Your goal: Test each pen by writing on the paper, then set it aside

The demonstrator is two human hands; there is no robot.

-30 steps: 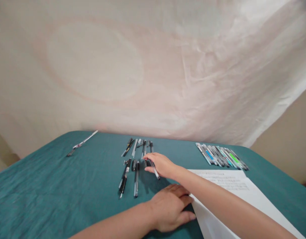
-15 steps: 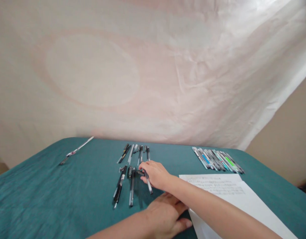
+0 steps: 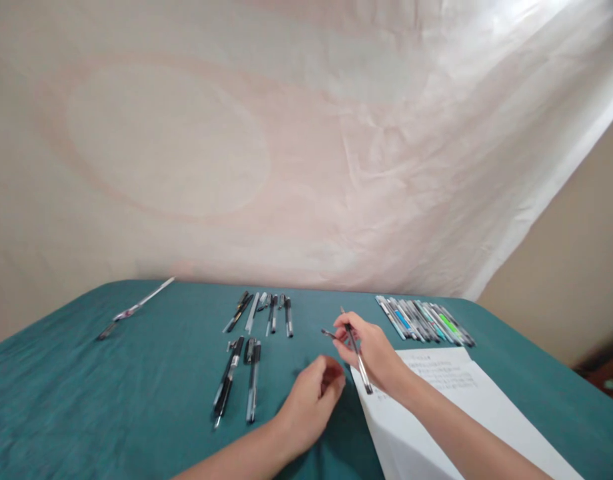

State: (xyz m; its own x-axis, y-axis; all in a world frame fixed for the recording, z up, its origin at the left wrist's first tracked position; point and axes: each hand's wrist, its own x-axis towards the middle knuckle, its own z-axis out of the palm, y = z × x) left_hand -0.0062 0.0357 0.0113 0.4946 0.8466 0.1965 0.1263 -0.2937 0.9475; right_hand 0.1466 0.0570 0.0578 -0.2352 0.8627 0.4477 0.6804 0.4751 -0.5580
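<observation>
My right hand (image 3: 369, 350) is closed on a clear-barrelled pen (image 3: 355, 360), held above the left edge of a sheet of paper (image 3: 436, 383). A small dark piece (image 3: 328, 333), perhaps a pen cap, pokes out from its fingertips. My left hand (image 3: 314, 397) is loosely curled just left of the paper, over the green cloth, with nothing visible in it. Left of it lie dark pens (image 3: 228, 383) and a clear pen (image 3: 253, 387) with a black cap (image 3: 249, 350) beside its top.
Farther back lies a group of pens with caps off (image 3: 274, 313). A row of several pens (image 3: 426, 320) lies beyond the paper. A long thin wrapped item (image 3: 136, 309) rests at the far left of the green tablecloth (image 3: 111, 400). A pale curtain (image 3: 306, 167) hangs behind.
My right hand has lifted the pen and carried it right, over the paper's edge. My left hand has changed from lying flat to curled and no longer lies beneath the right forearm.
</observation>
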